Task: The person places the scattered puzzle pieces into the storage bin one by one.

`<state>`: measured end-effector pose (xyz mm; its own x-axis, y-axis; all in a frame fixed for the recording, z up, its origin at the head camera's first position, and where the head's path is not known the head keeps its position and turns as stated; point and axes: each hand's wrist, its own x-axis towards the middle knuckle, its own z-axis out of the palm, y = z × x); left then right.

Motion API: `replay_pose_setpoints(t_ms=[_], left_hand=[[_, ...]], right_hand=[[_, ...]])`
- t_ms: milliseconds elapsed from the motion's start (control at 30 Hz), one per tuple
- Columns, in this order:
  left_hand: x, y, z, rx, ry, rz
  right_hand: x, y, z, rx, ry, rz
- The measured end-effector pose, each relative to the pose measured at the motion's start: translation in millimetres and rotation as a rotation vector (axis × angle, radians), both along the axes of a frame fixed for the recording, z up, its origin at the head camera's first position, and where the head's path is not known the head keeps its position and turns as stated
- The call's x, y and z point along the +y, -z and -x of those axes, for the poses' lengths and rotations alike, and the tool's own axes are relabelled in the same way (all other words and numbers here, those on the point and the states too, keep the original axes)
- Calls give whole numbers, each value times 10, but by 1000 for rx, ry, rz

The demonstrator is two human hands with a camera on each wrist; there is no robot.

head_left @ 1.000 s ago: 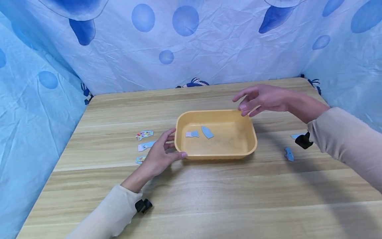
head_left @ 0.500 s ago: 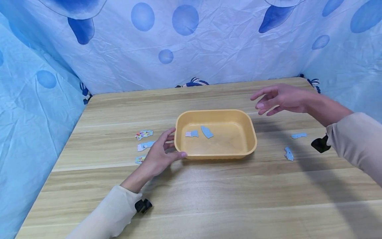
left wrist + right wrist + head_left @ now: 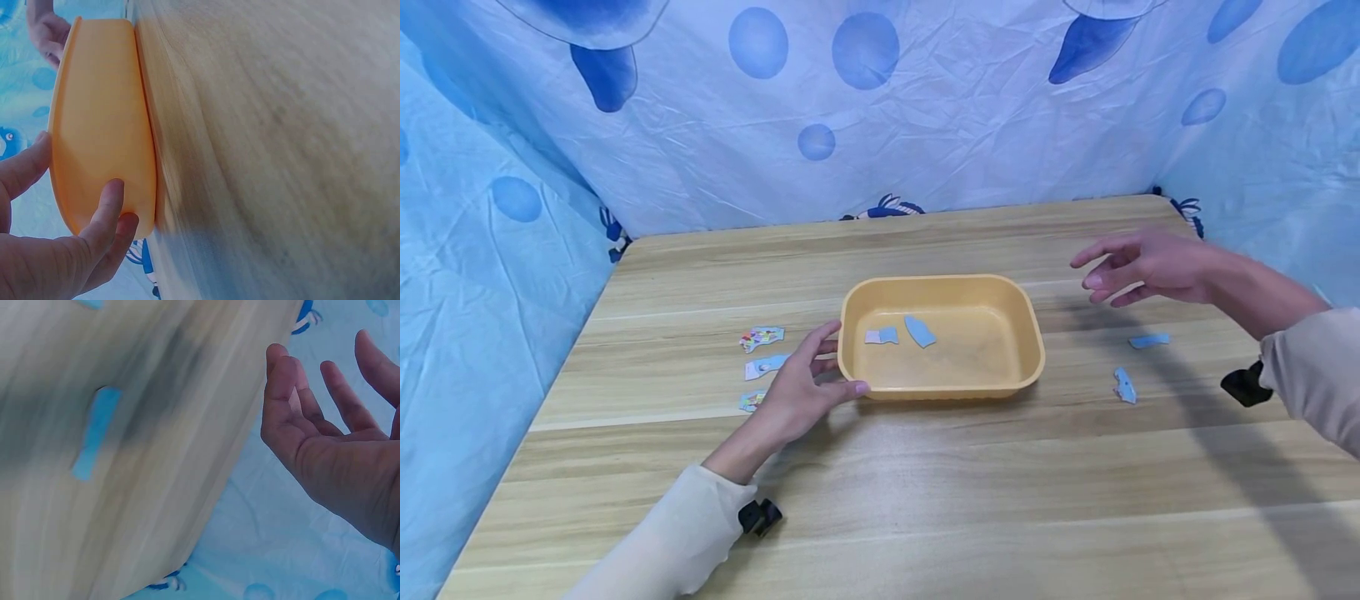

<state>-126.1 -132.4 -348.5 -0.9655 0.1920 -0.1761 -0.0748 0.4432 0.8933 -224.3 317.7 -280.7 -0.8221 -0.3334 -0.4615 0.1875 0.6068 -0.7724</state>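
Observation:
In the head view a yellow plastic tray [image 3: 942, 393] stands on the wooden table. My left hand [image 3: 801, 392] rests against its left end, the thumb along the front rim. In the left wrist view, extended fingertips [image 3: 112, 187] touch the tray's outer wall. Inside lie a pink-and-blue puzzle piece [image 3: 882, 335] and a plain blue piece [image 3: 920, 332]. My right hand [image 3: 1157, 267] hovers right of the tray with loosely bent fingers and nothing in them. Below it on the table are a narrow blue piece [image 3: 1150, 341] and a blue, notched piece [image 3: 1125, 386].
Left of the tray lie a colourful piece [image 3: 762, 337], a pale blue piece [image 3: 765, 367] and another piece [image 3: 752, 401] partly behind my left hand. A blue patterned cloth [image 3: 865, 125] hangs behind and around the table [image 3: 925, 500].
My right hand has moved right, away from the tray's far right corner, and dipped slightly, uncovering the narrow blue piece. My left hand and the tray have stayed in place.

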Motion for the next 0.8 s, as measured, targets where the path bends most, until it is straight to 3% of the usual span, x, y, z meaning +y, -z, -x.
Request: replay_pose_setpoints(t_ms=[367, 800], left_hand=[[-6, -8, 5, -1, 3, 7], [-1, 8, 11, -7, 1, 21]], right_hand=[[403, 179, -78, -48, 27, -37], [633, 391, -221, -93, 56, -114]])
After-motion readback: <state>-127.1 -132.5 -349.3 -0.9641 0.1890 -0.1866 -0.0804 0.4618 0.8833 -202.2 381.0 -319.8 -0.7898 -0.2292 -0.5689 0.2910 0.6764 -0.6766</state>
